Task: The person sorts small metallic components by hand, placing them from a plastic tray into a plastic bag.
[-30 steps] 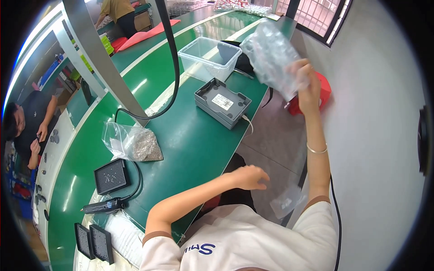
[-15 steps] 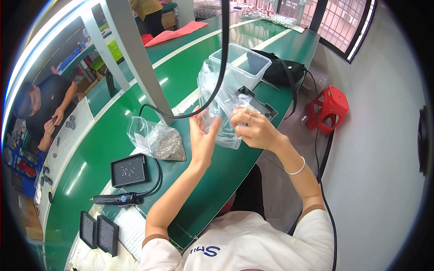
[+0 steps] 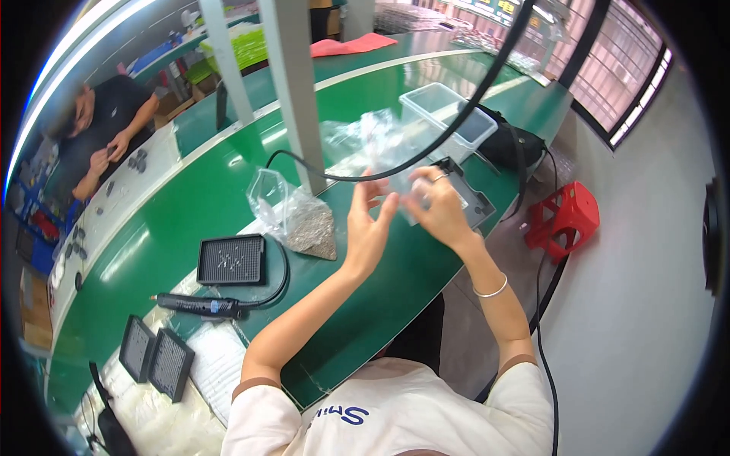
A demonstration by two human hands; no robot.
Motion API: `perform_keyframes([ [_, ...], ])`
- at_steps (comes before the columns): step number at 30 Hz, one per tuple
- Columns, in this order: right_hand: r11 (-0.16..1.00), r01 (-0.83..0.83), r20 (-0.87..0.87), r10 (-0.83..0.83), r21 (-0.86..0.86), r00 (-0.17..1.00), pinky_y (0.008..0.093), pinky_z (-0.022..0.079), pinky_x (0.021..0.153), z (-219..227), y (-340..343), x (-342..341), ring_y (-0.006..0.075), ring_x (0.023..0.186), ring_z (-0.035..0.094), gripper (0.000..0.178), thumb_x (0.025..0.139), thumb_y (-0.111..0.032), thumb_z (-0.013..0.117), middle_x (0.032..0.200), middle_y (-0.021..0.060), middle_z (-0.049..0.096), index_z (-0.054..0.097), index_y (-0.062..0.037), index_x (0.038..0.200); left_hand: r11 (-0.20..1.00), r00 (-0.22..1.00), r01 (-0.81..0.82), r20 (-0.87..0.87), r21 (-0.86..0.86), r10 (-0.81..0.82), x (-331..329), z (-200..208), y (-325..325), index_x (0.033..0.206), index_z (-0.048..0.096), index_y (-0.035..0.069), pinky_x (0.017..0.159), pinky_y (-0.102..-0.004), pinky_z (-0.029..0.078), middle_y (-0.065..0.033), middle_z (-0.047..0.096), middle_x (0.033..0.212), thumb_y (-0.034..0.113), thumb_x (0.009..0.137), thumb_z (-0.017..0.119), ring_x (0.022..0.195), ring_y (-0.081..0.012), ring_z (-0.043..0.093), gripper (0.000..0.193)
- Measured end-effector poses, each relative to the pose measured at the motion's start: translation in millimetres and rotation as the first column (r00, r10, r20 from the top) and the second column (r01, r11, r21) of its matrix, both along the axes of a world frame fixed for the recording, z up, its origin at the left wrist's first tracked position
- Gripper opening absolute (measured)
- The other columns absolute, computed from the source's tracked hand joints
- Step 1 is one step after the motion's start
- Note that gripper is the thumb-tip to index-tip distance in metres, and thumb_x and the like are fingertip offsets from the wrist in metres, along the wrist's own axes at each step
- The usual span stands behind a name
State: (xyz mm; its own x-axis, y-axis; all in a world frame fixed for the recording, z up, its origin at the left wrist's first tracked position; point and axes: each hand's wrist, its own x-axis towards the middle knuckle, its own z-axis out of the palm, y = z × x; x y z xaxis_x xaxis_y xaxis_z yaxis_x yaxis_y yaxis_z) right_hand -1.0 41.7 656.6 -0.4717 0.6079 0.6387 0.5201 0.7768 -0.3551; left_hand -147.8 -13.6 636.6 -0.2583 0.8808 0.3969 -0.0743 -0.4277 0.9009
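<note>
A crumpled clear plastic bag hangs over the green table in front of me, spreading away from my hands. My left hand pinches its near edge between thumb and curled fingers. On the bag's right side, my right hand is closed on the film, its fingertips smeared by motion. A black cable crosses in front of the bag and hides part of it. Left of my left hand lies another clear bag with many small greyish parts in it. Beyond my right hand sits a dark tray.
A clear plastic tub and a black bag stand at the far right. A black grid tray, an electric screwdriver and two small black trays lie left. A grey post rises ahead. A person sits across the table.
My view has turned, so the table's things sit differently in the picture. The clear bag has tipped away from me and spread to the left beyond my hands, which stay at its near edge.
</note>
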Motion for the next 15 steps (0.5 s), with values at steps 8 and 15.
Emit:
perform_keyframes([
  [8, 0.936, 0.093, -0.404, -0.234, -0.339, 0.884, 0.0270, 0.043, 0.068, 34.8, 37.8, 24.8, 0.0114, 0.073, 0.054, 0.015, 0.080, -0.011, 0.062, 0.082, 0.0067, 0.061, 0.051, -0.0013, 0.077, 0.770, 0.338, -0.339, -0.694, 0.540, 0.636, -76.6, 62.2, -43.6, 0.100, 0.063, 0.011, 0.091, -0.0428, 0.037, -0.0093, 0.055, 0.112, 0.011, 0.068, 0.073, 0.108, -0.0291, 0.049, 0.033],
  [15, 0.867, -0.155, -0.553, -0.157, -0.474, 0.818, 0.0211, 0.041, 0.058, 36.5, 7.2, 20.5, 0.0064, 0.065, 0.051, 0.039, 0.078, 0.008, 0.048, 0.086, 0.0081, 0.063, 0.035, -0.0054, 0.112, 0.818, 0.365, -0.574, -0.904, -0.031, 0.223, -156.2, 30.7, -34.0, 0.105, 0.061, 0.003, 0.074, -0.0374, 0.048, -0.0119, 0.059, 0.091, 0.013, 0.069, 0.073, 0.083, -0.0245, 0.059, 0.039],
])
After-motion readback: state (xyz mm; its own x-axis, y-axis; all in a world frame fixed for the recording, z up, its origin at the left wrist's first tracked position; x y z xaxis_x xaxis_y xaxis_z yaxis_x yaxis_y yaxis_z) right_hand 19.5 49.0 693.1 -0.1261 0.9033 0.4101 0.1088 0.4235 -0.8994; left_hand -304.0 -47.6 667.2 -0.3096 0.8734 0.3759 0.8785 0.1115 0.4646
